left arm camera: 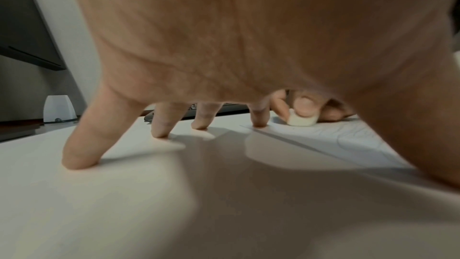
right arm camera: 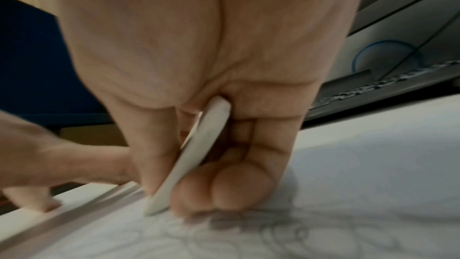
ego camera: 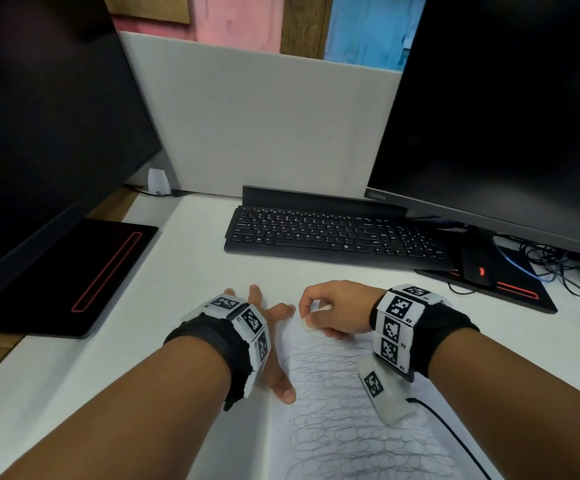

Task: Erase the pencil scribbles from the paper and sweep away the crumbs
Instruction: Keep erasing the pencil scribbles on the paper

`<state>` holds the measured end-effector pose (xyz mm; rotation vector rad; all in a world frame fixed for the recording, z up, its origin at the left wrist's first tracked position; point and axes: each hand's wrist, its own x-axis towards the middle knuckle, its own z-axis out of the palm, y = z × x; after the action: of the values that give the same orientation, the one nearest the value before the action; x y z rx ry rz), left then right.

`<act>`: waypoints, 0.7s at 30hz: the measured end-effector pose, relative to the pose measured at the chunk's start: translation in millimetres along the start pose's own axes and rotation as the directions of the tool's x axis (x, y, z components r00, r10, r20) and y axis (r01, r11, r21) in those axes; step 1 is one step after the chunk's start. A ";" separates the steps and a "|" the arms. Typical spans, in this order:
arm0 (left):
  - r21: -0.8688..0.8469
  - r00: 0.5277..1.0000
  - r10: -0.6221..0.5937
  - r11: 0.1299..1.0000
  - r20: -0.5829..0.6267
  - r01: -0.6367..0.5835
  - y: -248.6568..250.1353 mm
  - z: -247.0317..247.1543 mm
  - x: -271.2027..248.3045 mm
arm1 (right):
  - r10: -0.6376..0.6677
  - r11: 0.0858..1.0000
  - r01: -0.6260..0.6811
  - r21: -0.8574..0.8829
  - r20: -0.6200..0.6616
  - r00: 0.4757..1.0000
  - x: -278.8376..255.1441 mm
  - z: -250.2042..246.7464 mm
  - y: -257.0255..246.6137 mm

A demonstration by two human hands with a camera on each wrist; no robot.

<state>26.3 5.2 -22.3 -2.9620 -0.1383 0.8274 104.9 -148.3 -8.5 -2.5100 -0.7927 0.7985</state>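
Now eraser (ego camera: 307, 324) within right-hand grip (ego camera: 330, 311).

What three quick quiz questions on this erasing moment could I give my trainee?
1. True or false: the right hand pinches the eraser.
2. The left hand is: A) lifting the paper, B) spread flat by the paper's left edge, C) typing on the keyboard.
3. Fill in: most scribbles lie ____ the eraser, toward the person.

Key: 1 true; 2 B; 3 below.
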 end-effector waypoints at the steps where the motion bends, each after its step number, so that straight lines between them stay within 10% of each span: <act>1: 0.002 1.000 0.003 1.000 0.003 -0.003 -0.6 0.6 -0.1 | -0.006 1.000 0.005 0.002 0.060 0.998 -0.8 0.3 -0.8; 17: -0.016 1.000 0.012 1.000 -0.004 -0.012 -0.8 3.9 4.2 | -0.030 0.998 0.025 0.053 0.095 0.995 -4.0 5.3 -6.8; 21: -0.002 1.000 0.018 1.000 -0.024 -0.018 -2.1 5.9 5.5 | -0.011 1.000 0.011 -0.008 -0.063 0.998 -1.4 3.4 -0.4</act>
<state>27.8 8.1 -30.0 -2.9786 -0.1118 0.7945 101.7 -148.2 -10.3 -2.5219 -0.7885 0.7097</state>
